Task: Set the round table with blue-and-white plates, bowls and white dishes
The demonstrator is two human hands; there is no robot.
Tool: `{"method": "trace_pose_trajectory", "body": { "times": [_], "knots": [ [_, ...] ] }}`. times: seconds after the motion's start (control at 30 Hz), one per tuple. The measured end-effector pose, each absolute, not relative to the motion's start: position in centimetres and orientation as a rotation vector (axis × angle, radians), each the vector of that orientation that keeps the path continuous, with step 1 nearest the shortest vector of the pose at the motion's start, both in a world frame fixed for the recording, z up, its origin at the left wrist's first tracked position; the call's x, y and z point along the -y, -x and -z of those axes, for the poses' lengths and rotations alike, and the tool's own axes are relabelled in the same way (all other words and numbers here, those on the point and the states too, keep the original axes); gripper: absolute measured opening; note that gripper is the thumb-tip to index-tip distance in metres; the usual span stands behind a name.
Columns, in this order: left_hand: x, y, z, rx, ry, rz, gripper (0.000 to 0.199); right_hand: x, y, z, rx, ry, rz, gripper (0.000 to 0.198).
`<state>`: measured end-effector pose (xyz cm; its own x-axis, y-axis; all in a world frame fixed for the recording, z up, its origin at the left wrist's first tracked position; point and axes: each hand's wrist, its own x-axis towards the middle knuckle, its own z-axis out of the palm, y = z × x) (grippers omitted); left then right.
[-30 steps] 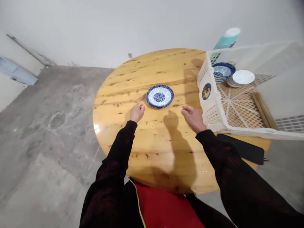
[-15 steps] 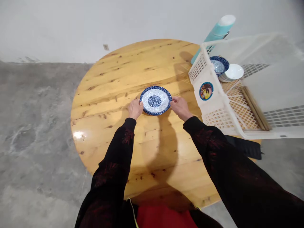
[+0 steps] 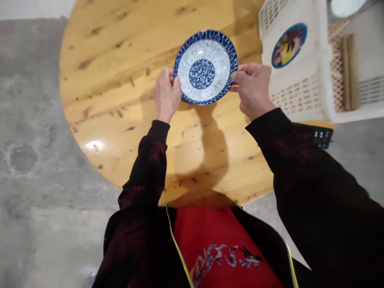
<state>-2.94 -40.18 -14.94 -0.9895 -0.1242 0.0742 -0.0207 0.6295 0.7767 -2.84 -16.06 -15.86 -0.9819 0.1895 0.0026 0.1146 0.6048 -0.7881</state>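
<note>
A round blue-and-white patterned plate (image 3: 201, 74) is held up over the wooden table, tilted a little. Under its lower left edge a dark second line shows, and I cannot tell whether another plate lies beneath it. My left hand (image 3: 167, 94) grips the left rim, thumb on top and fingers below. On the right rim my right hand (image 3: 253, 89) pinches the plate between thumb and fingers. Part of the fingers of both hands is hidden behind the plate.
A white plastic basket (image 3: 324, 76) with perforated walls stands at the right, holding brown wooden sticks (image 3: 350, 72) and a white bowl (image 3: 346, 6). A black object (image 3: 322, 136) lies partly under my right sleeve. The round wooden table (image 3: 120, 92) ends above the grey floor.
Both hands have raised the plate off the table, bringing it closer to me. My view has tilted downward, so the wall and blue bottle have mostly left the picture.
</note>
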Motion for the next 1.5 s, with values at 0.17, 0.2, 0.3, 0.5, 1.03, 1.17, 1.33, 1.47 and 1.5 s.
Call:
{"method": "trace_pose_trajectory", "body": {
  "times": [0.17, 0.2, 0.3, 0.5, 1.03, 1.17, 1.33, 1.47, 1.5],
  "knots": [
    [40.5, -2.9, 14.8, 2.546, 0.091, 1.561, 0.013, 14.2, -4.0, 14.5, 2.323, 0.438, -1.816, 0.008],
    [40.4, -4.8, 14.9, 2.525, 0.111, 1.595, 0.015, 13.9, -6.0, 14.7, 2.3, 0.448, -1.847, 0.012],
    [39.9, -11.2, 15.5, 2.531, 0.09, 1.623, 0.016, 13.4, -12.5, 16.1, 2.315, 0.472, -1.876, 0.011],
    [39.3, -23.1, 16.9, 2.741, -0.204, 1.524, 0.003, 14.3, -24.2, 19.0, 2.415, 0.639, -1.883, 0.016],
    [38.4, -28.3, 20.2, 2.793, -0.289, 1.494, 0.012, 13.6, -30.2, 22.5, 2.518, 0.653, -1.744, 0.013],
    [38.5, -26.4, 21.3, 2.787, -0.307, 1.478, 0.015, 13.4, -28.2, 22.7, 2.536, 0.628, -1.751, 0.012],
    [38.7, -25.0, 22.2, 2.786, -0.338, 1.459, 0.016, 13.7, -26.8, 23.1, 2.552, 0.678, -1.757, 0.012],
    [39.2, -24.8, 22.3, 2.802, -0.3, 1.471, 0.016, 14.3, -26.4, 23.2, 2.565, 0.7, -1.731, 0.007],
    [39.2, -24.8, 22.3, 2.801, -0.291, 1.475, 0.015, 14.4, -26.3, 23.0, 2.564, 0.703, -1.719, 0.006]
  ]
}}
